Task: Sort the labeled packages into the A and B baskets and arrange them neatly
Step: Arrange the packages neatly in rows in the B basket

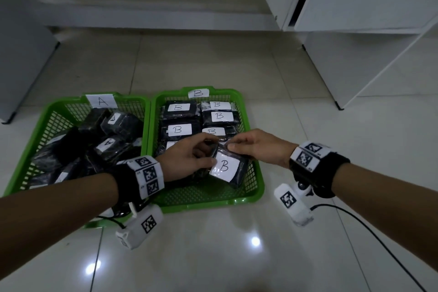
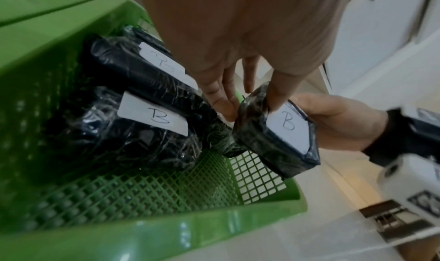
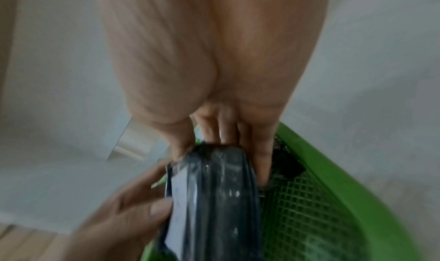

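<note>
Both hands hold one black wrapped package with a white B label (image 1: pixel 228 166) (image 2: pixel 281 133) (image 3: pixel 214 193), tilted over the near right part of the green B basket (image 1: pixel 213 199) (image 2: pixel 166 233) (image 3: pixel 333 171). My left hand (image 1: pixel 189 156) (image 2: pixel 243 95) pinches its left edge, thumb on the label. My right hand (image 1: pixel 256 149) (image 3: pixel 221 142) grips its far end, thumb on top. Several B packages (image 1: pixel 180 129) (image 2: pixel 133 125) lie in rows in the basket. The green A basket (image 1: pixel 47 121) on the left holds several jumbled A packages (image 1: pixel 107 144).
Both baskets sit side by side on a glossy tiled floor (image 1: pixel 237 256). White cabinets (image 1: pixel 367 7) stand at the back and right, a grey unit (image 1: pixel 21 54) at the left. A black cable (image 1: pixel 379 239) trails from my right wrist across the floor.
</note>
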